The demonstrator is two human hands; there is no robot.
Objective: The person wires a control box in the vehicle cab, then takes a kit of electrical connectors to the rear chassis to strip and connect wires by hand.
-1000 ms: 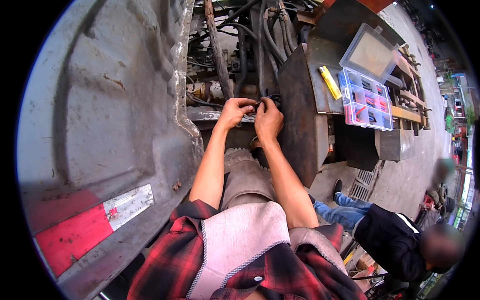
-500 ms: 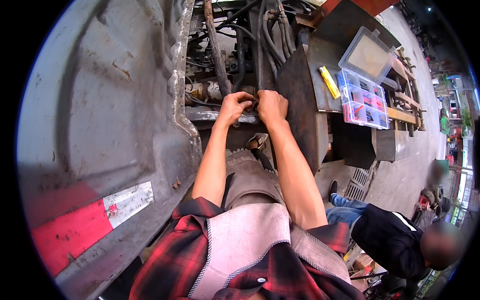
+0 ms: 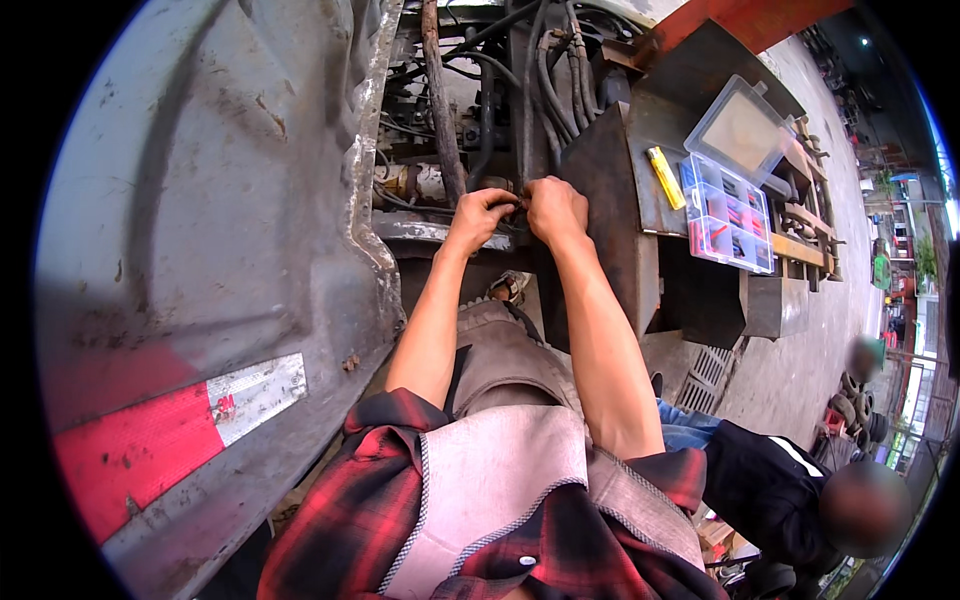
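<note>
My left hand (image 3: 476,216) and my right hand (image 3: 556,208) meet below a bundle of dark hoses (image 3: 530,95) in the machine's opening. Fingers on both are pinched round something small and dark that I cannot make out. Just left of them, a rough, weathered pole (image 3: 438,95) runs upward past a dirty pale cylinder (image 3: 418,183). A dark steel box (image 3: 600,190) stands beside my right hand, and on it lies a yellow lighter-like object (image 3: 666,178) next to an open clear compartment case (image 3: 728,215) holding several small red, blue and dark pieces.
A dented grey panel (image 3: 220,220) with a red-and-white reflective strip (image 3: 140,470) fills the left. Steel bars (image 3: 805,210) lie beyond the case. A person in a dark jacket (image 3: 770,480) is at lower right, near a floor grate (image 3: 708,378) and piled tyres (image 3: 860,410).
My right hand has turned and curled further, knuckles up, and both hands have shifted slightly. The view has shifted a little, so less of the other person's legs shows.
</note>
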